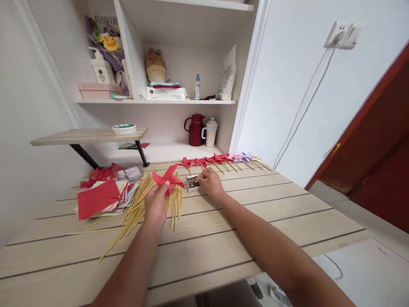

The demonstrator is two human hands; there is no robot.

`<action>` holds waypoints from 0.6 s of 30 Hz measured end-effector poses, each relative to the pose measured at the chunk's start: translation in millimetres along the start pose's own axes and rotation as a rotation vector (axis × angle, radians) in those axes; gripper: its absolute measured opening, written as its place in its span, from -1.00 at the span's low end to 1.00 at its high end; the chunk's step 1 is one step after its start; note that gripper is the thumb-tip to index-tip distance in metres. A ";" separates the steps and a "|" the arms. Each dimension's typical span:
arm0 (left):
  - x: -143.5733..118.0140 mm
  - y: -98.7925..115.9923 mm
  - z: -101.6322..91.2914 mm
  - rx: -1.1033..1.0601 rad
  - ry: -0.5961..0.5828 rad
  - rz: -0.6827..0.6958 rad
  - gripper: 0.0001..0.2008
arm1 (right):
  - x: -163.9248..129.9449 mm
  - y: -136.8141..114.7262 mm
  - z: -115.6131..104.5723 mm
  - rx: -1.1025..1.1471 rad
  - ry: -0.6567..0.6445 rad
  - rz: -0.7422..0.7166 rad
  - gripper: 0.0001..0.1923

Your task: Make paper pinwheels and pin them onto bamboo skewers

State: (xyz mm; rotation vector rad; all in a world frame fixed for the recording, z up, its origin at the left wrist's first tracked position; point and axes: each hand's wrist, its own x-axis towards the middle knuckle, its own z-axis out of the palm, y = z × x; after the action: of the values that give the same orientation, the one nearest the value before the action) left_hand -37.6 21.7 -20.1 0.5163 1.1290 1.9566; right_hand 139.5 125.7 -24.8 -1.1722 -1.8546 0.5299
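Observation:
A red paper pinwheel [170, 179] is pinched between the thumb and fingers of my left hand [156, 202], above a spread of thin wooden sticks [137, 204]. Just right of it stands a small open box [193, 183] holding small, shiny metal pieces, too small to name. My right hand [210, 182] is at the box's right side, its fingertips pressed together by the rim. Whatever they hold, if anything, is hidden.
Finished pinwheels on sticks [220, 160] lie in a row along the back edge. At left are stacked coloured paper sheets [99, 199], a clear plastic container [129, 173] and a small raised shelf [89, 135]. Behind stand a red jug [195, 130] and a cup [210, 133].

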 end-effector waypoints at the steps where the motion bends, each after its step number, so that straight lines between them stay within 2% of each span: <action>1: 0.0 0.1 -0.2 -0.002 -0.001 0.000 -0.77 | -0.5 -2.4 -4.2 0.009 0.007 -0.016 -0.85; 4: -0.2 0.1 -0.6 -0.005 -0.006 0.006 -0.76 | -3.7 -10.7 -15.4 0.031 -0.016 -0.073 -0.87; 8: -0.5 -0.8 -0.7 0.001 -0.022 0.007 -0.74 | -10.4 -17.8 -17.2 0.047 -0.221 -0.114 -0.86; 13: -0.4 -1.1 0.4 0.000 -0.020 0.007 -0.75 | -14.3 -14.4 -12.4 0.020 -0.435 -0.056 -0.87; 18: -1.2 -0.6 0.6 -0.001 -0.037 -0.002 -0.74 | -14.6 -10.3 -12.6 -0.009 -0.559 -0.010 -0.89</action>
State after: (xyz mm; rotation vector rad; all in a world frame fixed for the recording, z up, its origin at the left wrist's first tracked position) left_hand -36.1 21.2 -20.2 0.5480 1.1048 1.9379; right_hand 147.5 107.0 -16.9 -1.0895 -2.3272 0.9141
